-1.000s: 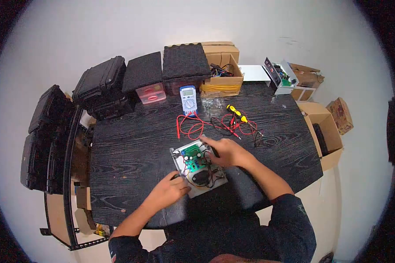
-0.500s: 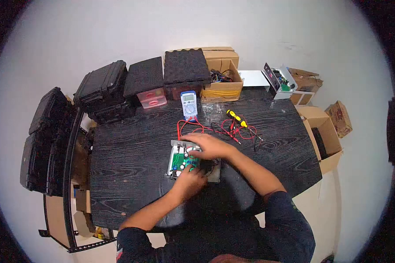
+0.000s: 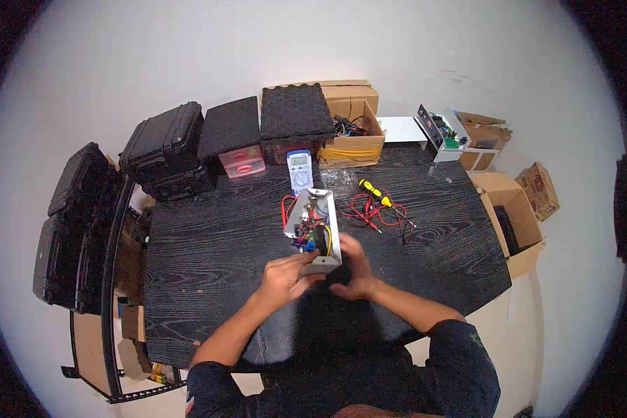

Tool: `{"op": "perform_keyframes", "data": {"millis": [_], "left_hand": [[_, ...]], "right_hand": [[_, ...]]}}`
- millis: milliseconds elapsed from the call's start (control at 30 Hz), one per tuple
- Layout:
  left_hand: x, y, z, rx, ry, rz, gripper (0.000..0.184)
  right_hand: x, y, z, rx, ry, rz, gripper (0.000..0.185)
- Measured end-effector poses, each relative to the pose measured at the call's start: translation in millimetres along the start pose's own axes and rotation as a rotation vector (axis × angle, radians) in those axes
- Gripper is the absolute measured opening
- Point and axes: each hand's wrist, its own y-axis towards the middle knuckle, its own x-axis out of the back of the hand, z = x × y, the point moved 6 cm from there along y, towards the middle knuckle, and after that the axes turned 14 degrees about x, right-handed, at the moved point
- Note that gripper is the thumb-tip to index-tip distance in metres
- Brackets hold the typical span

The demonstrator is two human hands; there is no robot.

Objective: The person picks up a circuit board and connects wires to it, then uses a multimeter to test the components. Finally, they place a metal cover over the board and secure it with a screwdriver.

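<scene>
An uncovered white metal enclosure (image 3: pixel 332 233) is tilted up on its side, its circuit board and coloured wires facing left and up. My left hand (image 3: pixel 284 280) grips its near end, thumb underneath and fingers along the edge. At the right wall, my right hand (image 3: pixel 357 270) has its fingers and thumb apart; the fingertips are against or very close to the metal, I cannot tell which. Behind the enclosure lies a blue-and-white multimeter (image 3: pixel 300 173), partly hidden at its lower end. Its red test leads (image 3: pixel 288 209) show beside the enclosure.
A yellow-and-black screwdriver (image 3: pixel 375 191) lies among red and black leads (image 3: pixel 369 219) on the dark table (image 3: pixel 209 279). Foam-topped boxes (image 3: pixel 296 115), a cardboard box of cables (image 3: pixel 354 150) and another opened enclosure (image 3: pixel 447 132) line the back. Black cases (image 3: pixel 161 139) stand at left.
The enclosure has been lifted and turned from lying flat onto its side. My left hand moved to its near end; my right hand came from above the board down to the right side.
</scene>
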Motion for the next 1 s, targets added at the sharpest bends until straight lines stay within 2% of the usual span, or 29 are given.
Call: {"op": "perform_keyframes", "data": {"millis": [200,300,467,567,667,700,800,833,933,1000], "left_hand": [[-21,-21,24,0.088,-0.100,-0.097,0.030],[-22,-27,30,0.067,-0.099,-0.129,0.029],[-22,-31,37,0.031,-0.119,-0.198,0.030],[-16,-30,38,-0.013,-0.093,-0.150,0.039],[3,-17,32,0.010,-0.336,-0.302,0.051],[1,-16,34,0.177,-0.503,-0.286,0.056],[13,2,9,0.332,-0.598,-0.285,0.050],[16,3,1,0.416,-0.524,-0.197,0.039],[13,5,0,0.289,-0.385,-0.138,0.032],[13,6,-1,0.295,-0.370,-0.131,0.030]], "right_hand": [[-24,-19,-7,-0.085,-0.279,0.244,0.091],[-26,-29,-9,0.004,-0.262,0.219,0.092],[-26,-29,-10,-0.091,-0.193,0.249,0.084],[-24,-18,-7,-0.125,-0.134,0.206,0.080],[-22,-11,-8,-0.128,-0.106,0.198,0.079],[-23,-11,-8,-0.131,-0.105,0.206,0.079],[-23,-15,-15,-0.201,-0.126,0.271,0.082],[-23,-15,-15,-0.197,-0.123,0.270,0.080],[-19,-3,-14,-0.165,-0.059,0.242,0.076],[-10,14,-18,-0.113,0.057,0.194,0.070]]}}
